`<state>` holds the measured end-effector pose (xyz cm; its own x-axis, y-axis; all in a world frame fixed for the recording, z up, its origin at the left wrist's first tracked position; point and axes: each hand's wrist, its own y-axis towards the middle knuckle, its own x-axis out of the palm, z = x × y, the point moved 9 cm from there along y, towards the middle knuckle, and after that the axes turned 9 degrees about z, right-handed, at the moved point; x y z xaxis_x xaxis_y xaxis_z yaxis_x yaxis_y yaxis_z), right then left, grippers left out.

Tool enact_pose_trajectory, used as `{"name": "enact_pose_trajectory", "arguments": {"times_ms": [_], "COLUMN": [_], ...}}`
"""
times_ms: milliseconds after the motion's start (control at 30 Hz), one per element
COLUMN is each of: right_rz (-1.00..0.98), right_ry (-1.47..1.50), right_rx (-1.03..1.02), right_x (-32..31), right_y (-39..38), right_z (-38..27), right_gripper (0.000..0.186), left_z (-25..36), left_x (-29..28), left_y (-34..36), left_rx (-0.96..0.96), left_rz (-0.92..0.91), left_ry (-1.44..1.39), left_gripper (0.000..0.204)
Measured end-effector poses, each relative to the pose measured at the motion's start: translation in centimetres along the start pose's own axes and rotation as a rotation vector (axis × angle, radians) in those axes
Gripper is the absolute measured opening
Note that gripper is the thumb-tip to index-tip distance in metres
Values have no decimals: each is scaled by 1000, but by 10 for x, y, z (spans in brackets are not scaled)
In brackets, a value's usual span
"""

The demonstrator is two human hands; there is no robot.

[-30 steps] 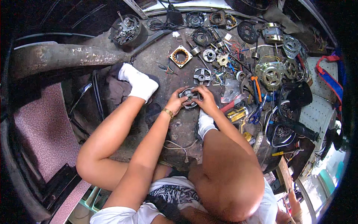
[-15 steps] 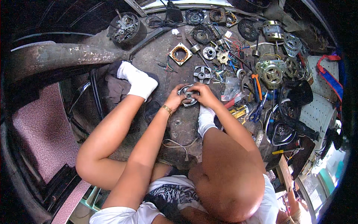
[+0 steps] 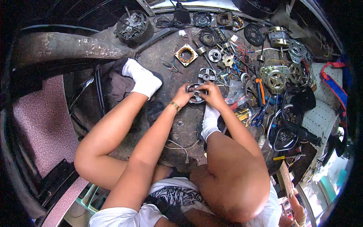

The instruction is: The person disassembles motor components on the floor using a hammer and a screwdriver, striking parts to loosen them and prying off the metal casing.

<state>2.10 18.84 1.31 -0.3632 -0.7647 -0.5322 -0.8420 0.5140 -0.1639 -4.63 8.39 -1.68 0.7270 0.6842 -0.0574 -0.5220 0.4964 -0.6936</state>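
Fingers [image 3: 203, 87] of left hand [image 3: 182, 96], right hand [image 3: 214, 95] hold metal housing [image 3: 196, 93] between.

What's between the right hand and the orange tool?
In the head view, a clear plastic bag, then a dark curved part, separate the right hand from the orange tool.

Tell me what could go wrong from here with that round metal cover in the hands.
The round metal cover is gripped by the left hand and right hand; a slip could land it on the right foot close by. A spoked metal cover lies just beyond and might get bumped or mixed up. Small loose hardware to its right could scatter if brushed.
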Motion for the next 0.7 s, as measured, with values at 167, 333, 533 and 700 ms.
{"name": "enact_pose_trajectory", "arguments": {"times_ms": [167,333,533,700], "right_rz": [-96,-121,-239,-291], "right_ry": [-203,-399,-324,-305], "right_rx": [-80,-205,-369,-388], "right_x": [6,-4,2,1], "right_y": [6,1,21,21], "right_z": [-17,-19,-16,-10], "right_gripper": [26,23,22,21], "left_z": [-24,-30,-35,-30], "left_x": [-9,17,16,24], "left_y": [12,13,30,24], "left_rx": [40,-66,-114,-115], "left_rz": [17,-27,-51,-25], "left_ry": [-50,-227,-316,-327], "left_gripper": [44,45,46,48]}}
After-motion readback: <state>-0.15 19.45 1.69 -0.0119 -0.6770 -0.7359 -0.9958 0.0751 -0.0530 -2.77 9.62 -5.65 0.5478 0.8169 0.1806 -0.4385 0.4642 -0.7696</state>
